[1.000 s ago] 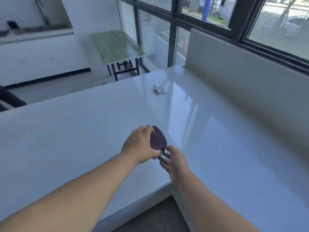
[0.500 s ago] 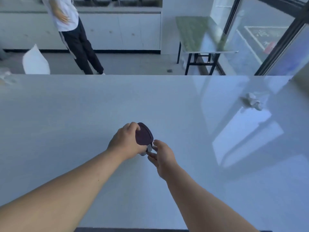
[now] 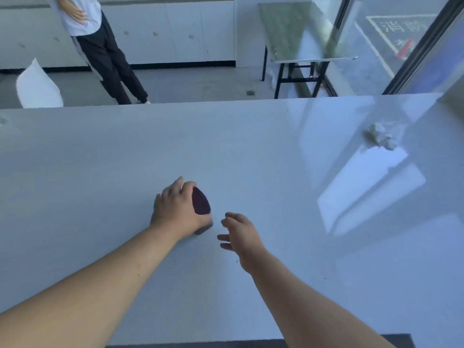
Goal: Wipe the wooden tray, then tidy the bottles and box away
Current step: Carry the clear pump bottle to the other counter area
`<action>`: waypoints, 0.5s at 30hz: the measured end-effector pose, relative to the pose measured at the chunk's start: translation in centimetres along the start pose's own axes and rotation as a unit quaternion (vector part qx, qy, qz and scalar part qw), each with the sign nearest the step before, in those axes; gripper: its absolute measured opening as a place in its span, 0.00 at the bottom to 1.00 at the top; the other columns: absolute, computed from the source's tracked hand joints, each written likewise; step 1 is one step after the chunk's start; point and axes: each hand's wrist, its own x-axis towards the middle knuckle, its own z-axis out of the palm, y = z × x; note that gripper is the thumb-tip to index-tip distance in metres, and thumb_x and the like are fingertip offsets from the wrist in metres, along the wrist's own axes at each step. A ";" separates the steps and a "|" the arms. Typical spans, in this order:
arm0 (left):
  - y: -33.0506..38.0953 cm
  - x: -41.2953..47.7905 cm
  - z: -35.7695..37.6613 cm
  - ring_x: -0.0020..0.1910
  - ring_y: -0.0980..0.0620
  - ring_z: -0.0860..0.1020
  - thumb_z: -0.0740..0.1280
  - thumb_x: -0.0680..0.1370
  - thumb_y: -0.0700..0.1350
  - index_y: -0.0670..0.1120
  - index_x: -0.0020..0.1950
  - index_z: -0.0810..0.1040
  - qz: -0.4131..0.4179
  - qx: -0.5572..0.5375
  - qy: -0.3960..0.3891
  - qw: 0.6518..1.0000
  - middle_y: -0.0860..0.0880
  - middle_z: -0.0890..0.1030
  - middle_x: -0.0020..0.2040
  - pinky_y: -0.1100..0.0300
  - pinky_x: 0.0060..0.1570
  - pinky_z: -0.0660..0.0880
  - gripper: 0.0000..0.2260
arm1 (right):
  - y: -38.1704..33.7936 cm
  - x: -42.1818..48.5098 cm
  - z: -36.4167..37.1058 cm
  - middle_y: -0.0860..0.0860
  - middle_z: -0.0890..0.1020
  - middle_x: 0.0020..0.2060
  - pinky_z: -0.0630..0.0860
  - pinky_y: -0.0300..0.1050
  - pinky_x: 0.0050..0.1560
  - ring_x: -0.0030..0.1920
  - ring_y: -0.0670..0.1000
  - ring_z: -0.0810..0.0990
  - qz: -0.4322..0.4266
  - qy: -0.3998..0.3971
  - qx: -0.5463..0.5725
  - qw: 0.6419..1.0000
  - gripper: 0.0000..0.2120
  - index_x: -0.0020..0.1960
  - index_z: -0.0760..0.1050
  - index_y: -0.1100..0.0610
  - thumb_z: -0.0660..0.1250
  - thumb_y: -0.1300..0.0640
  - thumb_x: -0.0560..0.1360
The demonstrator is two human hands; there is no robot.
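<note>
My left hand (image 3: 177, 209) is wrapped around a small dark purple oval object (image 3: 200, 202) and holds it against the white countertop (image 3: 100, 159), near the middle. Just right of it, my right hand (image 3: 238, 232) hovers with fingers spread and nothing in it. A crumpled white tissue (image 3: 380, 138) lies at the far right of the counter. No wooden tray, bottle or box shows in the head view.
Beyond the counter's far edge a person (image 3: 100, 46) in dark trousers stands at the left. A white chair back (image 3: 37, 86) is at far left. A green-topped table (image 3: 296, 33) stands by the glass wall at the right.
My right hand has let go of the dark object and drawn back to the right with fingers apart. My left hand has lowered the object onto the counter. The camera turned left earlier.
</note>
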 end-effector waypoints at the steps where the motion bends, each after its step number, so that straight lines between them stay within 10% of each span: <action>1: 1.4 0.1 -0.1 0.76 0.42 0.64 0.72 0.65 0.65 0.53 0.76 0.65 0.019 0.017 0.022 0.999 0.47 0.62 0.81 0.46 0.72 0.64 0.42 | 0.2 -0.9 -1.8 0.47 0.83 0.54 0.84 0.46 0.49 0.48 0.50 0.87 -0.012 0.019 -0.019 1.000 0.18 0.62 0.77 0.49 0.65 0.50 0.73; 5: 11.2 -0.6 0.7 0.60 0.48 0.76 0.70 0.75 0.58 0.54 0.67 0.73 0.138 -0.030 -0.015 0.990 0.54 0.79 0.65 0.52 0.53 0.75 0.22 | 1.3 -6.2 -12.4 0.42 0.84 0.44 0.77 0.38 0.35 0.37 0.43 0.82 -0.057 0.157 -0.107 0.980 0.15 0.58 0.80 0.47 0.63 0.51 0.74; 8: 21.7 -3.7 2.9 0.53 0.53 0.79 0.68 0.75 0.58 0.57 0.58 0.76 0.237 -0.031 -0.094 0.967 0.58 0.81 0.55 0.55 0.48 0.76 0.14 | 3.6 -12.4 -22.9 0.43 0.82 0.55 0.77 0.42 0.46 0.53 0.46 0.81 -0.080 0.277 -0.216 0.933 0.16 0.62 0.78 0.46 0.62 0.48 0.76; 15: 45.9 -21.5 10.8 0.58 0.52 0.77 0.69 0.73 0.64 0.59 0.70 0.70 0.449 0.020 -0.224 0.865 0.58 0.77 0.65 0.56 0.51 0.72 0.27 | 14.6 -33.2 -43.4 0.43 0.77 0.63 0.77 0.51 0.59 0.67 0.47 0.73 0.023 0.502 -0.213 0.838 0.32 0.69 0.74 0.43 0.62 0.29 0.70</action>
